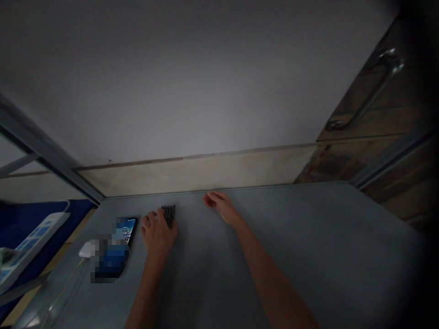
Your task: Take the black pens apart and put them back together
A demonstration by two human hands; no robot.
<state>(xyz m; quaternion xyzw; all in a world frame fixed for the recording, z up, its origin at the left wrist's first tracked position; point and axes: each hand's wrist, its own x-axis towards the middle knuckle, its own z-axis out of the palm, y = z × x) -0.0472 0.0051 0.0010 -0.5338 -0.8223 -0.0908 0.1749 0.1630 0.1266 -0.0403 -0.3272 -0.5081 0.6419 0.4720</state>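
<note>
Directly against left hand (158,234), dark ridged object (168,215); right hand (222,206) apart.

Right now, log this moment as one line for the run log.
left hand: against dark ribbed object | right hand: resting on grey tabletop, holding nothing | left of left hand: phone

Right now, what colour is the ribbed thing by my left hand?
The ribbed thing looks dark grey, almost black; the head view shows it best.

The bench (308,242) is flat grey, and the ribbed object (169,215) beside the left hand (158,235) is near-black. The white power strip (34,250) has blue patches and lies on deep blue cloth (30,214). The cabinet door (370,105) shows brown wood grain.
</note>
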